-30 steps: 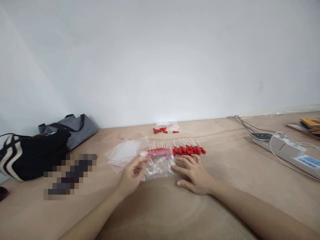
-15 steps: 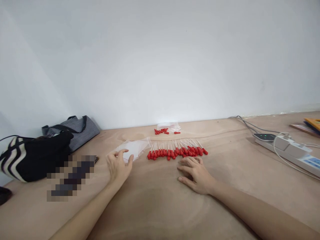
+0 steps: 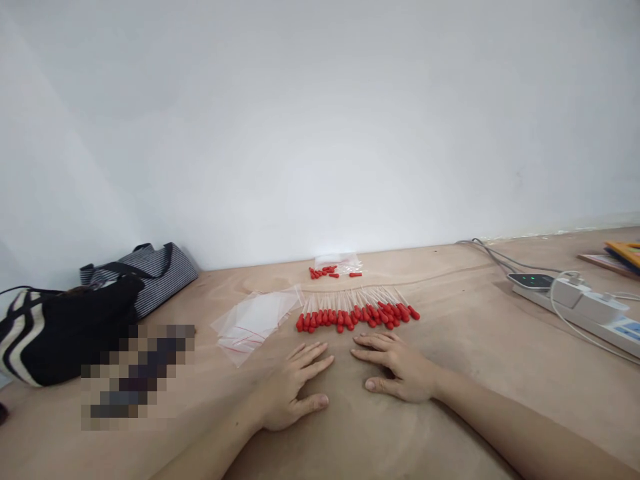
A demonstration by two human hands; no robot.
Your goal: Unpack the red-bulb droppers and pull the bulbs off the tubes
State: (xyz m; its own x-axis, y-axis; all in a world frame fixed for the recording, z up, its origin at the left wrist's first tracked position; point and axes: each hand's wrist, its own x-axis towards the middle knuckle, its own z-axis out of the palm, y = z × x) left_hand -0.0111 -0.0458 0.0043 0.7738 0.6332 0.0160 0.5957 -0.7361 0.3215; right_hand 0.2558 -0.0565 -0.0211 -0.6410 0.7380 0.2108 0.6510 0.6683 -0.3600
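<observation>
Red-bulbed droppers [image 3: 357, 313] lay just beyond the left hand [image 3: 283, 398] and right hand [image 3: 409, 371]; I saw both hands' fingers [image 3: 320, 367] spread apart.

Over on left: black bag [image 3: 75, 337] with cream stripes, sitting in front of grey striped bag [image 3: 163, 277], dark straps looping over top. Near it, pixelated dark object [image 3: 143, 373] lies slantwise on wooden tabletop [image 3: 475, 320]. Dark item [image 3: 3, 413] just peeks in at left edge. Across to right: white power strip [image 3: 623, 328], white plugs [image 3: 570, 293] on it, dark slab [image 3: 531, 282] glowing green at far end. Grey cables [image 3: 493, 252] trail toward pale wall [image 3: 325, 133]. Far right, yellow item [image 3: 623, 252], cut off by view.
</observation>
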